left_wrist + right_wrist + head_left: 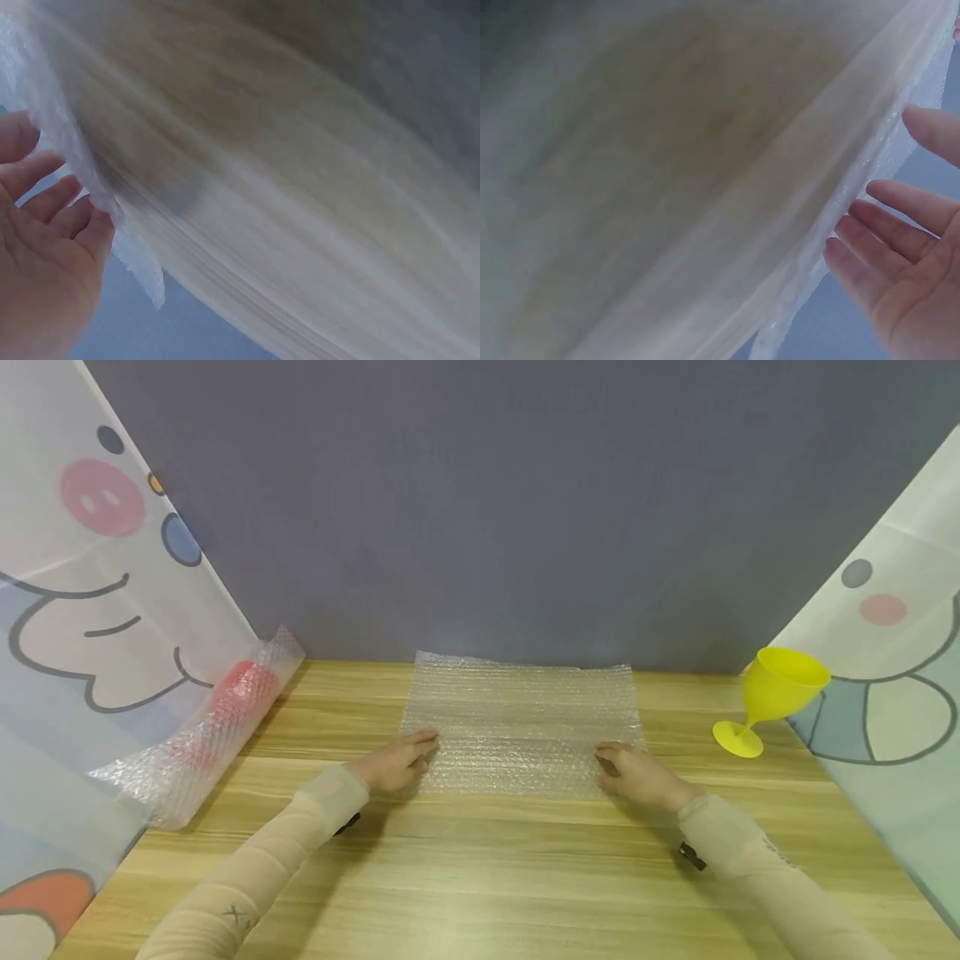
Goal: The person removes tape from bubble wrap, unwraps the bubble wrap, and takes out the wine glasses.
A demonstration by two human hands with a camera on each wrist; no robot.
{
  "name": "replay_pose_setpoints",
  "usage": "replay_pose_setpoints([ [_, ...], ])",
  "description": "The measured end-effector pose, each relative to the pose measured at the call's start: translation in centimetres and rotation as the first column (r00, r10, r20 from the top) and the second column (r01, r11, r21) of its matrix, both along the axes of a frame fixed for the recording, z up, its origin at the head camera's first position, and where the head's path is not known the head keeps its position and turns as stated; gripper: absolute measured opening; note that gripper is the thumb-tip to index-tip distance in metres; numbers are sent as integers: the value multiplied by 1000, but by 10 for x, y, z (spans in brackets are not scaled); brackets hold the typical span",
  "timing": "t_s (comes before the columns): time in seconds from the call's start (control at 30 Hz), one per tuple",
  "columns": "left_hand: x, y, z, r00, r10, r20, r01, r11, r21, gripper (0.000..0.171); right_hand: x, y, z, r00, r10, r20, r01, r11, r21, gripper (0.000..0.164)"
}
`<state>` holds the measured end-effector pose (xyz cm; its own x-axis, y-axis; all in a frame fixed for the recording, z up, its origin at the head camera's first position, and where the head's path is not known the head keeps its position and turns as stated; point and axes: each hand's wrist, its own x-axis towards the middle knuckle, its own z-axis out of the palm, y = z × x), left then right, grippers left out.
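A sheet of clear bubble wrap (525, 727) lies spread flat on the wooden table, its far edge near the grey back panel. My left hand (396, 762) is at its left edge, fingertips on the sheet. In the left wrist view the fingers (52, 199) are loosely bent beside the wrap (82, 150). At the right edge is my right hand (641, 775), its fingertips touching the sheet. The right wrist view shows those fingers (892, 232) spread and relaxed along the wrap's edge (855, 187). Neither hand grips anything.
At the left, a bubble-wrapped bundle (180, 768) with a red object (243, 689) inside leans over the table's edge. A yellow plastic goblet (780, 685) stands at the right. Printed cloth panels flank the table (480, 877), and a grey panel (525, 510) rises behind.
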<state>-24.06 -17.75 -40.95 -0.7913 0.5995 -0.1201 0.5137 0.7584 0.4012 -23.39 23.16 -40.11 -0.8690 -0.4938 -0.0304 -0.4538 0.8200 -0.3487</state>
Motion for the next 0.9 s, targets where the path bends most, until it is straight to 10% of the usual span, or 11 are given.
replay_pose_setpoints([
  [0.27, 8, -22, 2, 1000, 12, -21, -11, 998, 63, 53, 4, 1, 0, 997, 21, -72, -20, 1000, 10, 53],
  [0.6, 28, -79, 38, 982, 165, -92, -155, 982, 104, 52, 17, -5, 13, 989, 39, -142, -40, 999, -9, 48],
  [0.9, 45, -138, 75, 860, 349, -373, -286, 934, 213, 38, 26, -4, 17, 988, 1, -156, -18, 994, -107, 46],
])
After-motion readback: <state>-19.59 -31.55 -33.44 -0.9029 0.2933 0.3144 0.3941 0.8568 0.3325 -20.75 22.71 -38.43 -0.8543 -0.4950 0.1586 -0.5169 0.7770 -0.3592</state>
